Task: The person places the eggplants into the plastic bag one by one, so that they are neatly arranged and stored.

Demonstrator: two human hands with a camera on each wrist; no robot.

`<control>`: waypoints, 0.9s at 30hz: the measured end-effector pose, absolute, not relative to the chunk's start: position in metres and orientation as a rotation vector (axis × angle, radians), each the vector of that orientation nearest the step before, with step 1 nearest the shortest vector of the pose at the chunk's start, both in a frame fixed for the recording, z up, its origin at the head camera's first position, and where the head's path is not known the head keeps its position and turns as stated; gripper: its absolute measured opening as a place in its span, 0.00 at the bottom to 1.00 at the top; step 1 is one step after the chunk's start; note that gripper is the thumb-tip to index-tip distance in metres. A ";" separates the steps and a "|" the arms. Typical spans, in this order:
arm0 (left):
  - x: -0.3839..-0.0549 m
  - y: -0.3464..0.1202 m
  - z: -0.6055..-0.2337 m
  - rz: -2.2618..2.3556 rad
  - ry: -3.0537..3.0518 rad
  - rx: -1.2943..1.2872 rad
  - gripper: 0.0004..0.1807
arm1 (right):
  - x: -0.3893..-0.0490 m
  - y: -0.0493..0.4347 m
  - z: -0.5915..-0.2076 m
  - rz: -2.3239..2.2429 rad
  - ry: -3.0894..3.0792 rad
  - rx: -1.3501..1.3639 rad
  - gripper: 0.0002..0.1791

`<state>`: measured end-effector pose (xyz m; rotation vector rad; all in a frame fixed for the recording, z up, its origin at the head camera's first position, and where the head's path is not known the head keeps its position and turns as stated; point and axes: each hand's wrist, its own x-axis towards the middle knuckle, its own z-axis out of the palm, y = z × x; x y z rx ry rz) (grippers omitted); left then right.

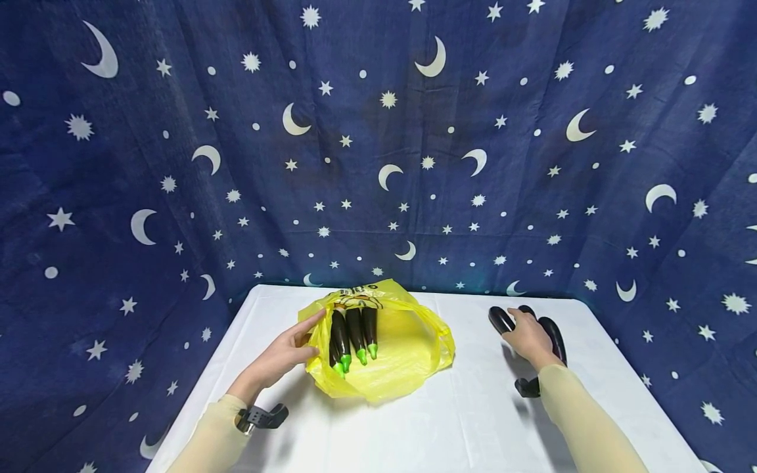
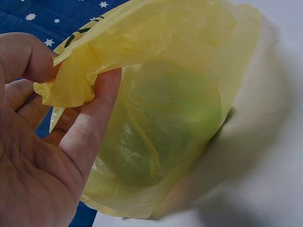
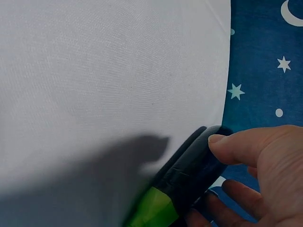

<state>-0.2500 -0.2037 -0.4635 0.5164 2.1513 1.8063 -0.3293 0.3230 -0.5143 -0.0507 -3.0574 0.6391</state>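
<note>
My left hand (image 1: 278, 358) pinches the left rim of a yellow plastic bag (image 1: 408, 368), its thumb and fingers on either side of the folded film (image 2: 71, 85) in the left wrist view. The bag lies on its side, mouth towards me. Several dark eggplants (image 1: 355, 328) with green stem ends lie inside at the left. Over at the right, my right hand (image 1: 529, 338) grips an eggplant (image 1: 501, 320). In the right wrist view, the thumb presses that eggplant (image 3: 194, 161) from above and the fingers curl behind it; its green cap points away from the hand.
Two more eggplants lie by the right hand: one at its far side (image 1: 527, 311) and one along its right (image 1: 554, 341). The table has a white cover (image 1: 414, 433). A dark blue curtain with moons and stars (image 1: 378, 131) hangs close behind it and at both sides.
</note>
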 end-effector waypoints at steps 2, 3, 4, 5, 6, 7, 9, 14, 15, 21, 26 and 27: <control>-0.250 -0.203 -0.462 1.804 2.146 0.510 0.40 | -0.330 0.322 -0.513 0.628 -3.068 -0.055 0.38; -0.249 -0.203 -0.462 1.803 2.142 0.507 0.40 | -0.330 0.322 -0.512 0.622 -3.071 -0.061 0.38; -0.250 -0.203 -0.461 1.802 2.139 0.506 0.41 | -0.331 0.322 -0.511 0.616 -3.075 -0.063 0.38; -0.249 -0.203 -0.461 1.803 2.135 0.508 0.41 | -0.331 0.321 -0.511 0.613 -3.079 -0.067 0.38; -0.249 -0.204 -0.461 1.805 2.132 0.509 0.41 | -0.331 0.321 -0.510 0.611 -3.082 -0.070 0.38; -0.249 -0.204 -0.461 1.806 2.129 0.510 0.41 | -0.331 0.320 -0.510 0.607 -3.087 -0.075 0.38; -0.249 -0.203 -0.461 1.805 2.126 0.514 0.41 | -0.332 0.320 -0.510 0.602 -3.092 -0.081 0.37; -0.249 -0.203 -0.461 1.795 2.136 0.515 0.41 | -0.335 0.320 -0.512 0.592 -3.099 -0.098 0.38; -0.249 -0.203 -0.461 1.793 2.137 0.514 0.41 | -0.335 0.321 -0.513 0.590 -3.099 -0.100 0.38; -0.248 -0.203 -0.460 1.799 2.136 0.512 0.41 | -0.338 0.323 -0.515 0.576 -3.101 -0.120 0.38; -0.249 -0.203 -0.460 1.798 2.135 0.496 0.41 | -0.338 0.323 -0.516 0.573 -3.106 -0.124 0.38; -0.249 -0.203 -0.460 1.796 2.137 0.492 0.41 | -0.338 0.323 -0.516 0.570 -3.107 -0.116 0.38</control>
